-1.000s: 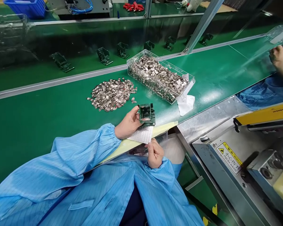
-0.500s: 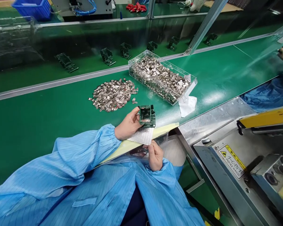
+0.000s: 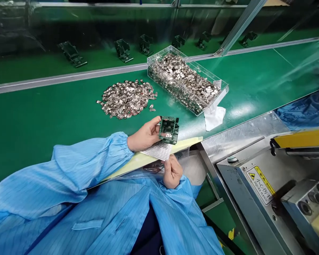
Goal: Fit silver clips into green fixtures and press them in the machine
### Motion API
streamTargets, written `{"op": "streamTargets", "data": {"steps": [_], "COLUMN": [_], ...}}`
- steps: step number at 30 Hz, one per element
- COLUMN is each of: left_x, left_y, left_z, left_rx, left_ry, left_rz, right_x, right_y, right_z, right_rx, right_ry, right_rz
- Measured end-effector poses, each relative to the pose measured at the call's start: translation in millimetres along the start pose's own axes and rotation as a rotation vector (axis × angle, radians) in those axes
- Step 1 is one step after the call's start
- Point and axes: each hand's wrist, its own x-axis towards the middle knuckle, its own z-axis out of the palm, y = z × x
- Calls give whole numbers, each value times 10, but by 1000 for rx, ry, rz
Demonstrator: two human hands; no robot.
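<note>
My left hand (image 3: 145, 136) grips a green circuit board assembly (image 3: 169, 128) by its left side, above the table's front edge. Just below the board lies a silvery sheet marked in small cells (image 3: 159, 151), partly covered by my left hand. My right hand (image 3: 172, 171) is closed, its thumb and fingers pinched at the sheet's lower right corner. Under the sheet runs a pale yellow strip (image 3: 187, 144). Beyond my hands, small metal pieces form a loose pile (image 3: 129, 99) on the green table (image 3: 77, 109).
A clear plastic box (image 3: 223, 95) full of metal pieces stands behind the board, with white paper (image 3: 214, 118) beside it. Several board assemblies line up behind the rail (image 3: 101, 74). A metal machine with a warning label (image 3: 260, 186) is at the right.
The view has shifted, and the board's face now shows more squarely in my left hand. My right hand still pinches the sheet. The other person's hand at the far right has left view.
</note>
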Motion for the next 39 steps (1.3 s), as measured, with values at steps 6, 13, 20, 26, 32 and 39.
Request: {"op": "streamTargets", "data": {"steps": [6,13,20,26,32,39], "left_x": [-6,-20,-8,-129,-610,-810], "left_y": [-19,22,-17,141,353,271], "left_z": [-7,-10,-5,40,97,100], "left_rx": [14,47,54,57,285,314], "left_ry": [36,40,42,114,265,366], "left_rz": [-9,-25,6,87,205,259], "right_x": [33,45,113,315,669,732], "right_y": [73,131,190,-404,-866,-888], "right_z": [-56,-151,-292,-518,-195,413], "right_rx": [-9,-99,-297,-320,-111,-141], "right_ry": [-60,-199,-307,-154,-57,62], "right_rz": [-70,-64,91,146,53,-106]}}
